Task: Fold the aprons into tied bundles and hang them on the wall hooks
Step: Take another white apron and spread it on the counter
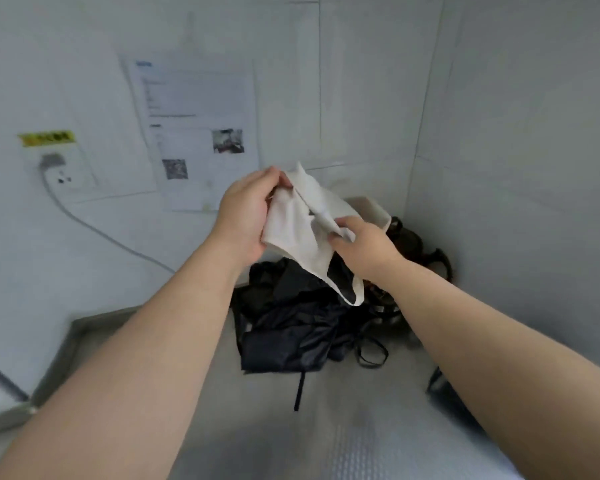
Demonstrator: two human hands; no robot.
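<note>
A white cloth apron (298,233) hangs in the air between both hands, above the table corner. My left hand (246,216) pinches its upper left edge near the top. My right hand (364,245) grips a fold at its right side. The lower end of the white apron droops toward a heap of black aprons (291,327) lying crumpled on the metal table (257,427). A black strap (300,389) trails from the heap toward me. No wall hooks are in view.
White walls meet in a corner behind the heap. A printed notice (201,133) and a socket with a grey cable (59,168) are on the left wall. A white container (371,209) and dark items (416,251) sit in the corner.
</note>
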